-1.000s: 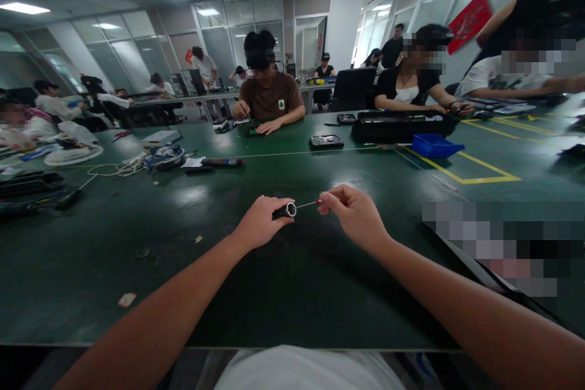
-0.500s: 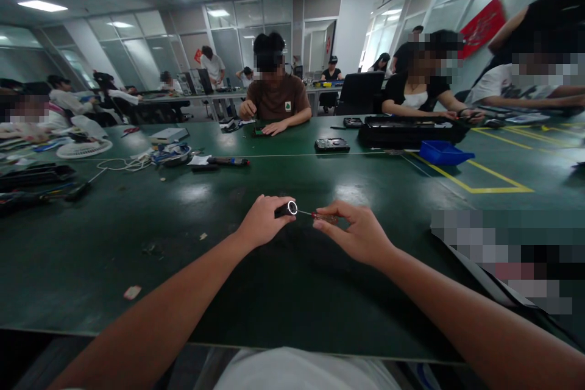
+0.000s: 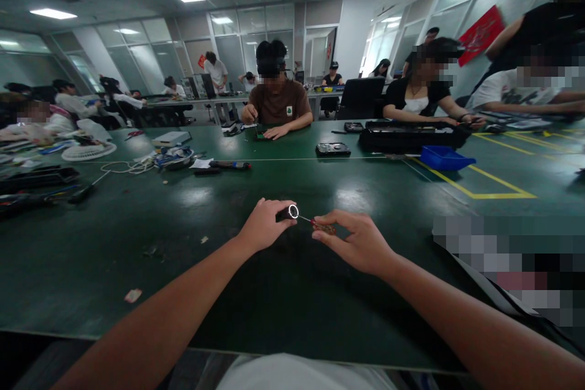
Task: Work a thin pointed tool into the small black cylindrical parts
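Above the green table, my left hand (image 3: 264, 223) is closed around a short black cylinder (image 3: 286, 213) with a bright ring on its right end. It looks like a small flashlight, but its exact kind is unclear. My right hand (image 3: 359, 237) pinches the handle of a small screwdriver (image 3: 323, 226), reddish and see-through. The thin metal shaft points left, and its tip is at the ringed end of the cylinder. Whether the tip touches the rim or sits inside, I cannot tell.
The green table (image 3: 237, 317) carries a hard drive (image 3: 333, 149), a blue bin (image 3: 445, 158), a marker-like pen (image 3: 231, 165) and coiled cables (image 3: 171, 158). Scraps of paper (image 3: 133, 295) lie left. A person (image 3: 280, 100) works opposite, others sit around.
The screwdriver's handle has dipped, so its shaft slants more against the cylinder. My left hand keeps its hold. The whole view has shifted slightly downward in the frame.
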{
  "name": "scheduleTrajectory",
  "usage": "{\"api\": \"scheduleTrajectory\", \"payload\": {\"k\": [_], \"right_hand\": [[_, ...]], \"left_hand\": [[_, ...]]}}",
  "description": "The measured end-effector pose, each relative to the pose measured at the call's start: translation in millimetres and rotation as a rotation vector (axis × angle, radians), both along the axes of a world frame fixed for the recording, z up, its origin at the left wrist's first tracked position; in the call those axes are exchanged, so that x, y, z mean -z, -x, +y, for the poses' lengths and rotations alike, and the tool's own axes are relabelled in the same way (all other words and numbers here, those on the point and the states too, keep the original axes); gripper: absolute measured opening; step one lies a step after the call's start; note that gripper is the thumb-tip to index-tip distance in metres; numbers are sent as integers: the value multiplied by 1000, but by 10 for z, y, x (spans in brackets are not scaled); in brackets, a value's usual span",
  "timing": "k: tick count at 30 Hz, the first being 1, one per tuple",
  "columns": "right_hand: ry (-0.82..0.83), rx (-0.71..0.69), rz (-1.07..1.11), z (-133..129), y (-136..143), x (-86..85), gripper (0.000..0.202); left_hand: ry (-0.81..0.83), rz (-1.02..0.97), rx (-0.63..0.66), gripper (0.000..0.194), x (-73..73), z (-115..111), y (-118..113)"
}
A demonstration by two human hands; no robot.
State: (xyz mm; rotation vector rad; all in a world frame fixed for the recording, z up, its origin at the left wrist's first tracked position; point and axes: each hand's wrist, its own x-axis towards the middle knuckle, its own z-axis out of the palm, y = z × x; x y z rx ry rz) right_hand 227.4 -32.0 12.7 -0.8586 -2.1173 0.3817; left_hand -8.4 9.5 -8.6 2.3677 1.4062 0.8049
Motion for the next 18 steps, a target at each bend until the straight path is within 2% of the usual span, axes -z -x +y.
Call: {"api": "scheduleTrajectory", "payload": {"k": [6, 8, 13, 15, 18], "right_hand": [[4, -61, -44, -54, 37, -22, 19], [59, 15, -21, -69, 48, -34, 19], [203, 324, 94, -33, 48, -59, 26], [256, 356, 116, -5, 44, -65, 27], [239, 296, 134, 17, 44, -68, 20]], "left_hand": [[20, 5, 0, 37, -33, -17, -3], [15, 7, 13, 37, -41, -28, -5], [14, 32, 56, 40, -38, -48, -16], [9, 43, 62, 41, -30, -48, -17], [-2, 46, 72, 40, -25, -37, -11]]}}
